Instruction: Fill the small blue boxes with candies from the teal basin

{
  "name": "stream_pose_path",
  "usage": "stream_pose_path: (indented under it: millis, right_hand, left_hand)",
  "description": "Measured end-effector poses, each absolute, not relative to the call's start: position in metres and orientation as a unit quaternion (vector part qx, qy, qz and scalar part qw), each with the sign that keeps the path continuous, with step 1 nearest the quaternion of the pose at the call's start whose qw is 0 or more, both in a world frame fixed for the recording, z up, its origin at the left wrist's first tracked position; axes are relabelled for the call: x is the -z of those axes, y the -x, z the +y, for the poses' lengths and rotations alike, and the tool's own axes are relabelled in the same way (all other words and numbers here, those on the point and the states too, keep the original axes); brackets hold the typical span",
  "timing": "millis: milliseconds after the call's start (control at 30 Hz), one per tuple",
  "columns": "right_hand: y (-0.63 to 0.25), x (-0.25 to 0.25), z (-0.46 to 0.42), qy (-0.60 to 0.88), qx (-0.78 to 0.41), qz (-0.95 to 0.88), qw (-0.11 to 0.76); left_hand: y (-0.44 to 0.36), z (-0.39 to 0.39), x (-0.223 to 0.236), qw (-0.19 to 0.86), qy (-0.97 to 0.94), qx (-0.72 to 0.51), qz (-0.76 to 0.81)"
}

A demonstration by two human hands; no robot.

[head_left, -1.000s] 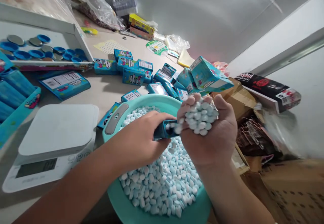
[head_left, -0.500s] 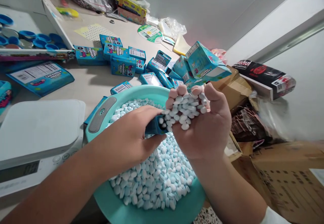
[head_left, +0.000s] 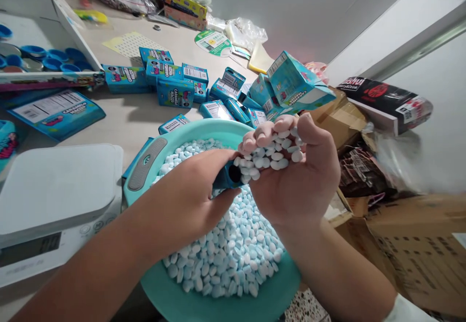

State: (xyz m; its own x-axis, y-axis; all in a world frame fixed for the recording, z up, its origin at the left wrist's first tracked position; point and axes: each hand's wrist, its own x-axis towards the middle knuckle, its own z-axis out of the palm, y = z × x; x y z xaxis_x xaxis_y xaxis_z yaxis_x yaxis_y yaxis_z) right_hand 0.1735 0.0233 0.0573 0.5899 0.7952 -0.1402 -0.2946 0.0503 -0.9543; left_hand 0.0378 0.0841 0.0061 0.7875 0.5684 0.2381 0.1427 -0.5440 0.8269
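My left hand [head_left: 192, 186] is closed around a small blue candy box [head_left: 224, 176], tilted so that its dark round opening faces my other palm. Pale blue and white candies [head_left: 271, 158] lie heaped in my right hand [head_left: 294, 191], which is cupped with its fingers curled in. A few of these candies touch the edge of the opening. Both hands are above a turquoise basin [head_left: 204, 127] with a grey grip on its rim. Many more loose candies [head_left: 225, 249] fill the basin.
A white kitchen scale [head_left: 58, 186] stands left of the basin. Behind it are several blue candy boxes [head_left: 174, 93], and a tray [head_left: 78, 45] with blue caps is at the far left. Cardboard boxes [head_left: 418, 244] and a black package [head_left: 386, 101] are on the right.
The fingers of my right hand have curled further over the candies. Fewer candies sit at the box's mouth, so its dark opening shows more clearly.
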Motion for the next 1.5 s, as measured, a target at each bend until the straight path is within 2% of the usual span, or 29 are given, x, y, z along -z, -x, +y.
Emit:
stream_pose_path:
  millis: [267,600,767,900,1133,1333,1500]
  right_hand:
    - [-0.171,-0.061,0.025,0.521,-0.418,-0.252,0.7]
    - [-0.171,-0.057,0.026,0.593,-0.383,-0.245,0.665]
    - [-0.172,-0.055,0.026,0.52,-0.418,-0.3,0.682]
    - [-0.176,-0.049,0.026,0.489,-0.396,-0.373,0.682]
    - [-0.187,-0.052,0.022,0.524,-0.396,-0.48,0.581]
    - [-0.184,-0.058,0.013,0.569,-0.342,-0.585,0.466]
    - [-0.193,-0.06,0.013,0.615,-0.196,-0.621,0.445]
  left_hand:
    - [-0.038,0.084,-0.008,0.445,-0.839,-0.235,0.205]
    - [-0.038,0.083,-0.011,0.465,-0.829,-0.234,0.204]
    - [-0.038,0.082,-0.011,0.46,-0.833,-0.234,0.2]
    - [-0.038,0.082,-0.012,0.446,-0.841,-0.231,0.202]
    - [-0.039,0.08,-0.01,0.406,-0.846,-0.228,0.259]
    - [-0.039,0.079,-0.008,0.398,-0.834,-0.223,0.311]
    - [-0.042,0.082,-0.007,0.428,-0.815,-0.232,0.314]
